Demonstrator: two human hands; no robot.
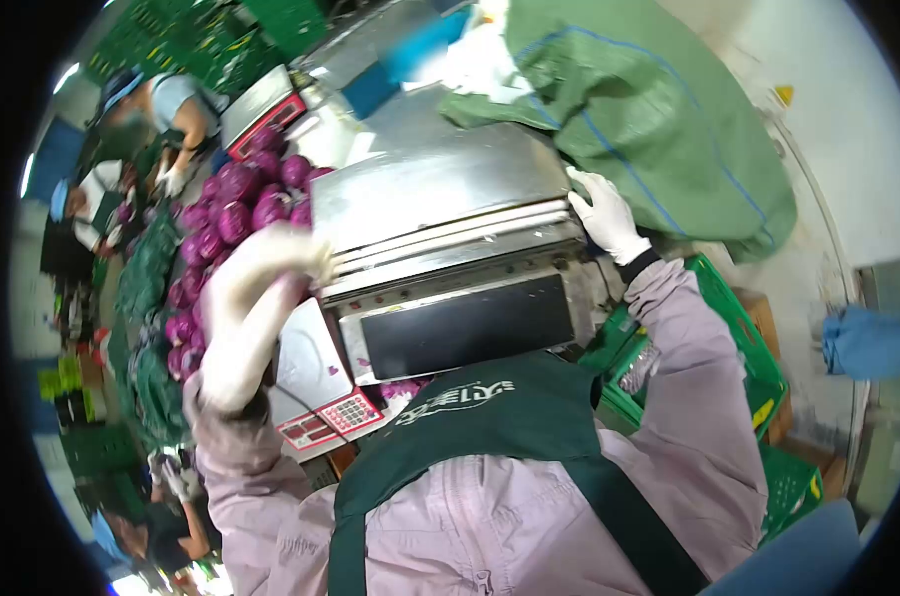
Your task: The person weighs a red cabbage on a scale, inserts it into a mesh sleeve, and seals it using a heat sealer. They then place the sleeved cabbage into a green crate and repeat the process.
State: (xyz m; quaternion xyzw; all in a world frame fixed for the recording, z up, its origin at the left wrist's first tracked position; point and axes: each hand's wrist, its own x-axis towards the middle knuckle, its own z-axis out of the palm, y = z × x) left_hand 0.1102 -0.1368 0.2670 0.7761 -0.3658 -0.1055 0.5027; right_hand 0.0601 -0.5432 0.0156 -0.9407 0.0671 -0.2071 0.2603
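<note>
My left hand (256,298), white-gloved and smeared by motion, is raised at the left front corner of a steel wrapping machine (440,189); whether it holds anything cannot be made out. At the machine's right edge, my right hand (606,217) rests with gloved fingers spread, touching the metal side. White rollers run across the machine in front of its flat steel top. Nearest my body is a dark rectangular plate (470,328). Below my left hand stands a white scale (306,363) with a red keypad.
Purple cabbages (236,221) are piled at the left. A green sack (658,119) lies behind my right hand, and green crates (762,368) stand at the right. Another scale (261,109) is at the back left. Co-workers (177,104) are along the left side.
</note>
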